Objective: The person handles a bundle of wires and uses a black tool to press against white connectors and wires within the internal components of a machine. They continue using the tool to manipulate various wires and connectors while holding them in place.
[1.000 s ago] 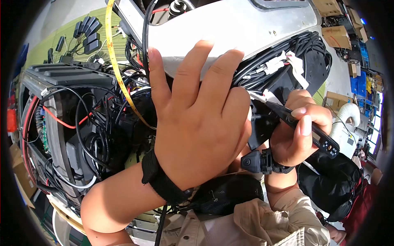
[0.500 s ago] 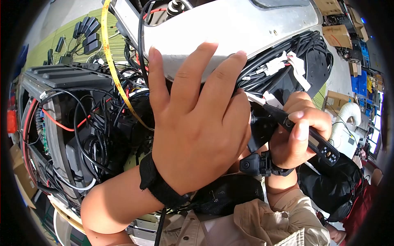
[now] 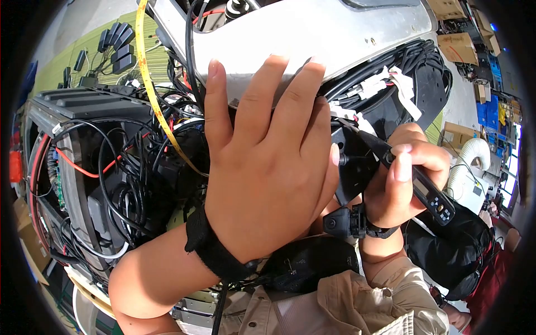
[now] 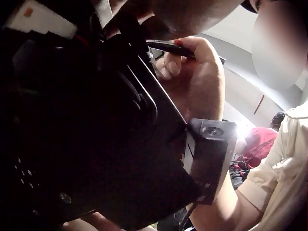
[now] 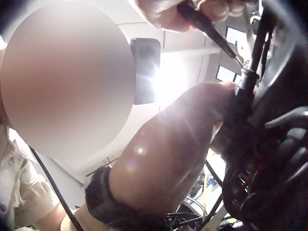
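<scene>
At far left of the head view, a grey case (image 3: 92, 103) stands with a tangle of black cables (image 3: 125, 206) in front of it, and black adapters (image 3: 120, 42) lie on a green mat in the upper left. A yellow strap (image 3: 152, 84) curves down just right of them. Mid-frame, the left hand (image 3: 268, 151) shows its back, a black band (image 3: 209, 245) round its wrist; its fingers are straight and spread apart, tips at the lower edge of a pale panel (image 3: 335, 39). What lies beneath its palm is hidden. Right of it, a small camera (image 3: 338, 224) sits on the other wrist, below a black plate (image 3: 357, 170). White connectors (image 3: 374, 84) lie by a bundle of black cords in the upper right. Right of centre, the right hand (image 3: 396, 192) clamps a black pen-shaped tool (image 3: 425, 192) between thumb and fingers. The tool slants, its buttoned end at lower right, its tip pointing up-left near the connectors; in the right wrist view, that tip ends at a silver collar (image 5: 249, 73), contact uncertain. Farther right is a white hose (image 3: 474, 153).
</scene>
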Action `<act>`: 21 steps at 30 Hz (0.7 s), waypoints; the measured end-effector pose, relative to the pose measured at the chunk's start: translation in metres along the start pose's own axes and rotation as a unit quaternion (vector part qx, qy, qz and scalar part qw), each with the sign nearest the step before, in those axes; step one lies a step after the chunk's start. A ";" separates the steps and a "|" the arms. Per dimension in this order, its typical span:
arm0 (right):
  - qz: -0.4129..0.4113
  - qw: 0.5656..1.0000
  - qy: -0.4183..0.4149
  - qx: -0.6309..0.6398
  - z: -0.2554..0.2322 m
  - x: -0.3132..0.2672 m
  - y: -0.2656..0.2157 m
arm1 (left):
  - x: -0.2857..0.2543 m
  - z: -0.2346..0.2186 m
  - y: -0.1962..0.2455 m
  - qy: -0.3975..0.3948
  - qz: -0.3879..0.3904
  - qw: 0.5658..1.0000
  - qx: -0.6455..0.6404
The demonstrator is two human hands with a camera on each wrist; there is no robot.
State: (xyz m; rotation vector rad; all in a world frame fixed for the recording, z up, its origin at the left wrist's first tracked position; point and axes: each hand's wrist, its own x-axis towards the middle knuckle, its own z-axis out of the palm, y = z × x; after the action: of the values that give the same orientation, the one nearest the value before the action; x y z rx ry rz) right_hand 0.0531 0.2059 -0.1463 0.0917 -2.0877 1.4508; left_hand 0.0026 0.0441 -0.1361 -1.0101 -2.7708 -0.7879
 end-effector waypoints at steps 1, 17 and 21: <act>0.005 1.000 -0.004 -0.007 -0.001 0.000 0.000 | 0.000 -0.001 0.000 -0.006 0.000 1.000 0.000; -0.031 0.997 0.021 0.074 -0.008 -0.003 0.007 | 0.000 0.000 -0.001 0.002 0.023 1.000 0.012; -0.034 0.992 0.070 0.099 -0.005 -0.002 0.007 | 0.000 -0.002 -0.001 0.002 0.034 0.999 0.001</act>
State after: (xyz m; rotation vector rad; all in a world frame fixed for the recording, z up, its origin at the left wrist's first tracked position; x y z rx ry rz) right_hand 0.0537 0.2124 -0.1523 0.1342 -1.8081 1.5724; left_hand 0.0015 0.0427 -0.1349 -1.0929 -2.7172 -0.7763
